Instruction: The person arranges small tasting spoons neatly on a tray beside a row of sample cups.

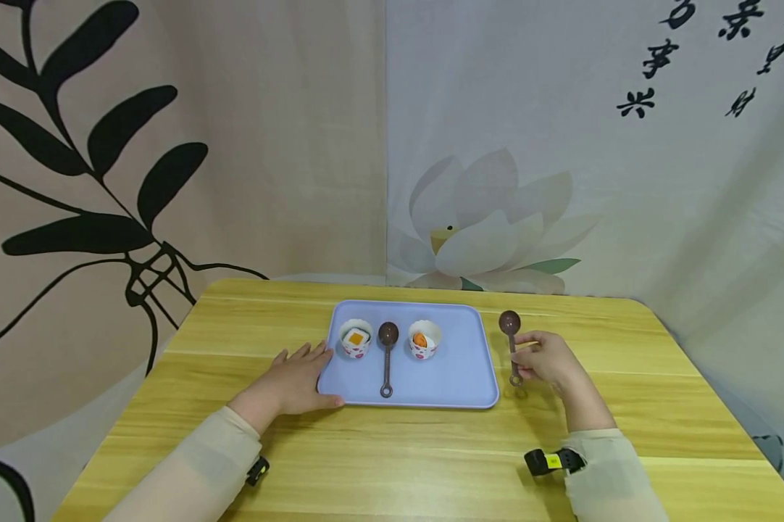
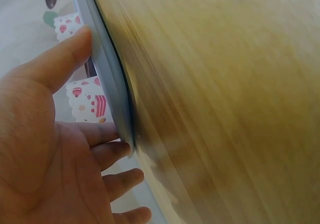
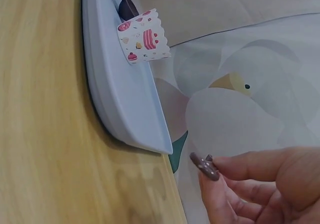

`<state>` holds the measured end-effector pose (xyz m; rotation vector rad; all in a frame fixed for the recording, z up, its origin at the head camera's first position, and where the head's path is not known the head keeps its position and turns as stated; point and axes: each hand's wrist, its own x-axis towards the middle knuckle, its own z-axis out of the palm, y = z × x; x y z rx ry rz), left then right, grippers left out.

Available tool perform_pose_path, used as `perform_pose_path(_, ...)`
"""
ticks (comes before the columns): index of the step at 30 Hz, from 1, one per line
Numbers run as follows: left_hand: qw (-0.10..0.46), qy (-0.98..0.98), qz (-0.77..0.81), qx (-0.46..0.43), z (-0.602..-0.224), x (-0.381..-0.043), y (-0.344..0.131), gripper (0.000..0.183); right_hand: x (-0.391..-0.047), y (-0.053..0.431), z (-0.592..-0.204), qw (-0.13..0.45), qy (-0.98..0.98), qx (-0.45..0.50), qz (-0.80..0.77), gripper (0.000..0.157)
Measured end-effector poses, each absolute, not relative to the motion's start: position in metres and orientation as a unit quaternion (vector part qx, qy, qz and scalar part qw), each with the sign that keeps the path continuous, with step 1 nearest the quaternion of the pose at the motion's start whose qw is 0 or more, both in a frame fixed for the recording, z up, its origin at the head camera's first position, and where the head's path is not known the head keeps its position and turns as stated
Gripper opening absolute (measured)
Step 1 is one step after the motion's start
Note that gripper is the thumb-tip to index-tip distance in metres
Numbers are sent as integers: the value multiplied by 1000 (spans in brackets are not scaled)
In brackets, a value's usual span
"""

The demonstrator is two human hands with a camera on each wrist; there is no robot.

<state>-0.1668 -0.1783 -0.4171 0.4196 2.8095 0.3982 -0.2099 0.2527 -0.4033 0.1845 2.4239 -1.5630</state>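
My right hand (image 1: pixel 548 361) pinches the handle of a brown spoon (image 1: pixel 510 322) just to the right of a light blue tray (image 1: pixel 457 384). In the right wrist view the ringed handle end of that spoon (image 3: pixel 205 166) shows between thumb and fingers; its bowl is hidden there. Spread along the tray's left edge, my left hand (image 1: pixel 297 380) touches the rim with fingers and thumb. On the tray, a second brown spoon (image 1: pixel 387 359) lies between two small patterned paper cups. The left cup (image 1: pixel 356 349) holds a white and orange piece, the right cup (image 1: pixel 424 351) an orange and white one.
The tray sits on a wooden table (image 1: pixel 405 464) whose back edge meets a hanging curtain (image 1: pixel 301 145) with plant and lotus prints. Each wrist carries a small black camera, the right one (image 1: pixel 551 461) close above the table.
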Motion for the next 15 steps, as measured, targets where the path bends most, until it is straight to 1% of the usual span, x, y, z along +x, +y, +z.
perform_pose_path(15,136,970,137,147,-417,-167,-178,100,-209,238,-396,121,837,56,-531,37)
